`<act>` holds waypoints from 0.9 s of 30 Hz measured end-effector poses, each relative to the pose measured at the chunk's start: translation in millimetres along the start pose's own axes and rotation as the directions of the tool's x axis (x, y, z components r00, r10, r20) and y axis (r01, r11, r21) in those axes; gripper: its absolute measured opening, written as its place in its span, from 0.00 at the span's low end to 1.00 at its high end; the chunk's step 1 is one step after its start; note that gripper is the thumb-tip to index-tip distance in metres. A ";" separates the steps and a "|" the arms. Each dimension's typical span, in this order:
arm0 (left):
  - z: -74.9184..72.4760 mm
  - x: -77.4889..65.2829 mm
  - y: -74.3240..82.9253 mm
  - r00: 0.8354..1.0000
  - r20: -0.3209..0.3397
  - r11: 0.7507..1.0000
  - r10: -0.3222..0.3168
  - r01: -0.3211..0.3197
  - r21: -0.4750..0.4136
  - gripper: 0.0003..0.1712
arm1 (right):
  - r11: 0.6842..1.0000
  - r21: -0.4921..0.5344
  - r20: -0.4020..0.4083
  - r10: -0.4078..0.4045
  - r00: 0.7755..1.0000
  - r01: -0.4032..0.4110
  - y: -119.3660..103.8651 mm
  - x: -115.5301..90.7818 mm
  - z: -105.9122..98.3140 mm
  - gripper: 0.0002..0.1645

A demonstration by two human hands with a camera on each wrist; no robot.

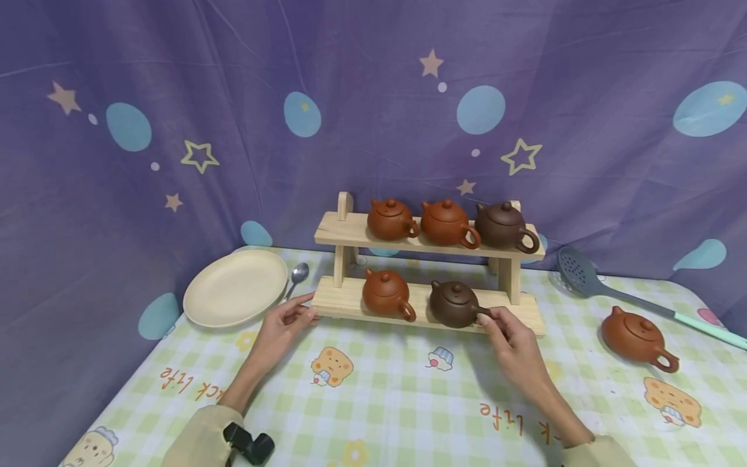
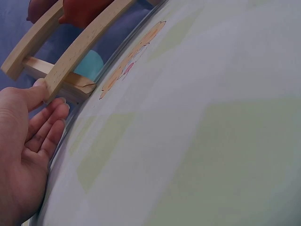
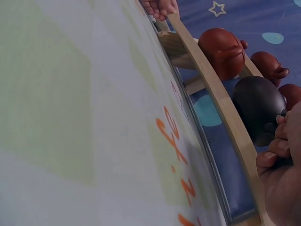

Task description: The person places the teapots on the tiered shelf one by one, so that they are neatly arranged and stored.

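Note:
In the head view a two-tier wooden rack (image 1: 432, 235) stands on the table. My left hand (image 1: 280, 327) holds the left end of its lower board (image 2: 59, 77), thumb on one side and fingers beneath. At the lower board's right part, my right hand (image 1: 513, 344) pinches the handle of a dark brown teapot (image 1: 454, 305), seen from below in the right wrist view. The teapot is on or just over the board; I cannot tell which. To its left sits a reddish-brown teapot (image 1: 385, 293). The upper board carries two reddish-brown teapots and a dark brown teapot (image 1: 500, 224).
Another reddish-brown teapot (image 1: 633, 334) lies on the tablecloth at the right, below a grey slotted skimmer (image 1: 578, 272) with a mint handle. A cream plate (image 1: 233, 288) and a metal spoon (image 1: 300, 272) lie at the left. A purple curtain (image 1: 373, 97) hangs behind.

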State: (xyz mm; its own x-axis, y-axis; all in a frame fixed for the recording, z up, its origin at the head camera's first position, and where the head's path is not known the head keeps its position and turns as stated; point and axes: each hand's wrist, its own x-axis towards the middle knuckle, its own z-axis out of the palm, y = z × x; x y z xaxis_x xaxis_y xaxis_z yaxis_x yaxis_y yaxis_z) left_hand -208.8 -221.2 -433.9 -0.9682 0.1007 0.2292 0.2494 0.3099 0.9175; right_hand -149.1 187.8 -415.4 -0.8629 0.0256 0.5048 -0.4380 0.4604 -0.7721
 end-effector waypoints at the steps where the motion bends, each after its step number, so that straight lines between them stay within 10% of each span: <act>1: -0.1 -0.1 0.2 1.000 0.000 1.000 0.000 0.000 -0.002 0.25 | 1.000 0.001 -0.002 -0.004 1.000 0.004 -0.7 0.1 1.1 0.04; 27: -0.1 0.4 0.0 1.000 0.000 1.000 -0.002 0.002 -0.002 0.24 | 0.998 0.044 0.016 0.054 0.998 -0.055 -6.8 1.4 22.0 0.04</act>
State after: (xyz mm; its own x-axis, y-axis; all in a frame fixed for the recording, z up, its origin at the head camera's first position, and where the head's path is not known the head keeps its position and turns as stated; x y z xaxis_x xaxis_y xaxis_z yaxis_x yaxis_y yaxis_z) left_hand -209.2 -221.3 -433.8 -0.9688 0.0995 0.2271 0.2470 0.3079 0.9188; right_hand -152.9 165.1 -418.0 -0.8892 0.0363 0.4562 -0.4009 0.4188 -0.8148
